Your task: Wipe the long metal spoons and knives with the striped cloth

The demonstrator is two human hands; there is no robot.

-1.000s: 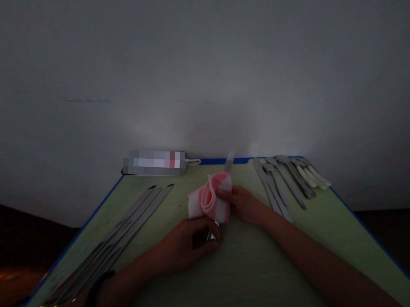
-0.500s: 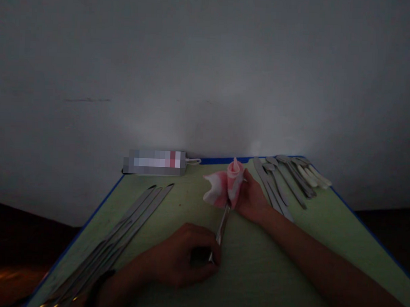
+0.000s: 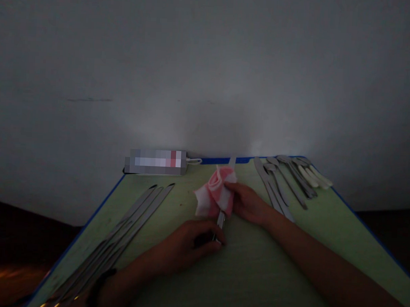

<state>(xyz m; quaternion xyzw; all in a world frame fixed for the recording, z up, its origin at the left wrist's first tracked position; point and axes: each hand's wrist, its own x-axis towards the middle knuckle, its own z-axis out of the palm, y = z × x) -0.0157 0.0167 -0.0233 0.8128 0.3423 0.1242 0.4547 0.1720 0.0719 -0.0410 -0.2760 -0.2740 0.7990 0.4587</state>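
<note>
Near the middle of the table, my left hand pinches the handle end of a table knife. A pink and white cloth is folded loosely around its blade. Above the cloth, the flat blade tip shows against the blue table edge. My right hand grips the cloth from the right side, thumb on top. The part of the blade inside the cloth is hidden.
Several knives lie in a slanted row on the left. At the back right rest more knives, spoons and some white-handled pieces. A blurred-out box with a white cord stands at the back left, by the wall.
The cloth has slid down toward my left hand and opened out a little, so the blade tip now shows above it. My left hand and the handle have moved slightly forward.
</note>
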